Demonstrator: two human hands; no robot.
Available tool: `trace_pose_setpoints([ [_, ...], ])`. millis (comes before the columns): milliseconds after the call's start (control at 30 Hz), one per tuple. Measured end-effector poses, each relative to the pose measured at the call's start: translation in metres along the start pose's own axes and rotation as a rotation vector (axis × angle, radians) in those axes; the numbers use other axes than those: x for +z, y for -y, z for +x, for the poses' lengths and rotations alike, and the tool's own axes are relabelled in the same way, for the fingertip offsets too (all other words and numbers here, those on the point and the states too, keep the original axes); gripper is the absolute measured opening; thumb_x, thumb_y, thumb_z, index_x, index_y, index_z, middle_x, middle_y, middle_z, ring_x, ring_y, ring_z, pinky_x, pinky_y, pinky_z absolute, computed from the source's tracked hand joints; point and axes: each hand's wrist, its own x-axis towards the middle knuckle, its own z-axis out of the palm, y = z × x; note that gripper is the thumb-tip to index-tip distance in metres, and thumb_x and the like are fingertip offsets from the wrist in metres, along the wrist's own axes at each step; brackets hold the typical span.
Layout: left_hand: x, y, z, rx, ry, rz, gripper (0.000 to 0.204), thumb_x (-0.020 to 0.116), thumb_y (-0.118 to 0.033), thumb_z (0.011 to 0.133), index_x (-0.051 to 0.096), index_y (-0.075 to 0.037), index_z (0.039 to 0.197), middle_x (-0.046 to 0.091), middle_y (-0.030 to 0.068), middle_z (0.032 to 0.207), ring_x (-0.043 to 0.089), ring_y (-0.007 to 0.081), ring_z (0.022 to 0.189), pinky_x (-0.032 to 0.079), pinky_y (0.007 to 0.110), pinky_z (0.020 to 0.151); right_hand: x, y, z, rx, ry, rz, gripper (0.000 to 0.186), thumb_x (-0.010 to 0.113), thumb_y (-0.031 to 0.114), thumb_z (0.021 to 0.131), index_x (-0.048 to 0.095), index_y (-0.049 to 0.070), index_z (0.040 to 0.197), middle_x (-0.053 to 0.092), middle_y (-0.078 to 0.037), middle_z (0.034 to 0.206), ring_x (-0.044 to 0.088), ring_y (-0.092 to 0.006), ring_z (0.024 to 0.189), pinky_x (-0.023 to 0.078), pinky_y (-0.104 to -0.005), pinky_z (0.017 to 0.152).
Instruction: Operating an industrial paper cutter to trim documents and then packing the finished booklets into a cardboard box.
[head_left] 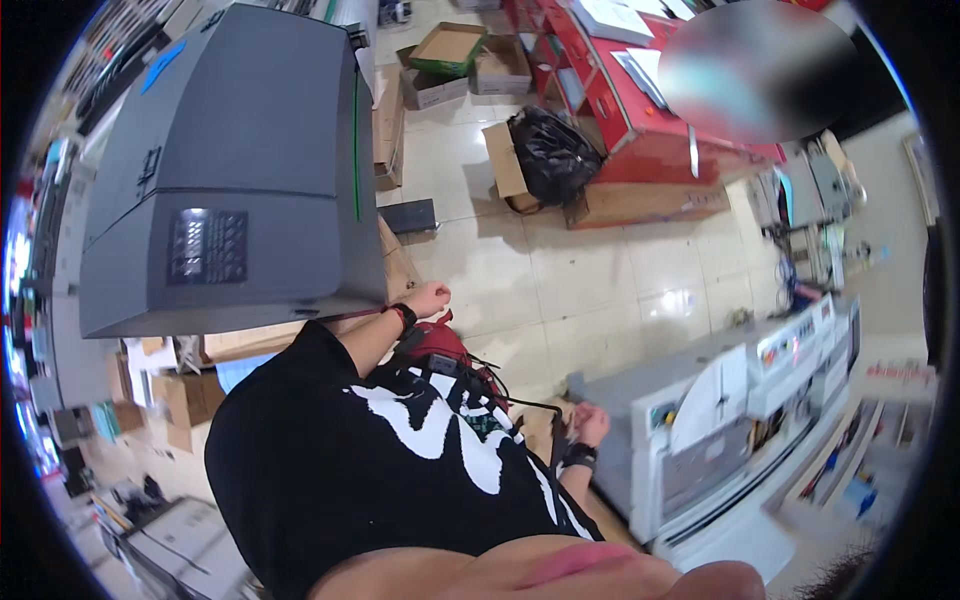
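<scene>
The left hand (430, 298) looks loosely curled, though I cannot tell whether it grips anything; just below it in view is a red bundle (435, 342), with the dark grey machine (265, 130) near on its left. The right hand (590, 424) looks bent inward, its grip equally unclear; just right of it is a grey-and-white machine (715, 405).

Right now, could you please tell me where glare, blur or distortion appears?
Head view: glare whitens patches of the tiled floor; head view: a blurred oval overlaps the red counter; head view: straight edges bend toward the picture's border.
</scene>
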Motion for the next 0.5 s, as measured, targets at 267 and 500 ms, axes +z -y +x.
trace_pose_setpoints([
  [267, 0.004, 0.02, 0.183, -0.669, -0.228, -0.638, 0.033, 0.051, -0.03, 0.092, 0.057, -0.007, 0.116, 0.066, 0.0099, 0.106, 0.066, 0.0226, 0.088, 0.049, 0.039, 0.068, 0.165, 0.229, 0.141, -0.25, 0.353, -0.735, 0.021, 0.054, 0.015, 0.091, 0.055, 0.005, 0.109, 0.067, -0.012, 0.09, 0.066, -0.0202, 0.077, 0.052, -0.032, 0.07],
  [500, -0.066, -0.078, 0.266, -0.564, -0.266, -0.341, 0.029, 0.055, -0.027, 0.089, 0.059, -0.009, 0.112, 0.067, 0.0076, 0.092, 0.067, 0.0212, 0.074, 0.051, 0.038, 0.059, 0.217, 0.271, 0.271, -0.245, 0.331, -1.073, 0.027, 0.058, 0.02, 0.086, 0.061, 0.002, 0.106, 0.069, -0.019, 0.089, 0.068, -0.032, 0.082, 0.054, -0.0416, 0.075],
])
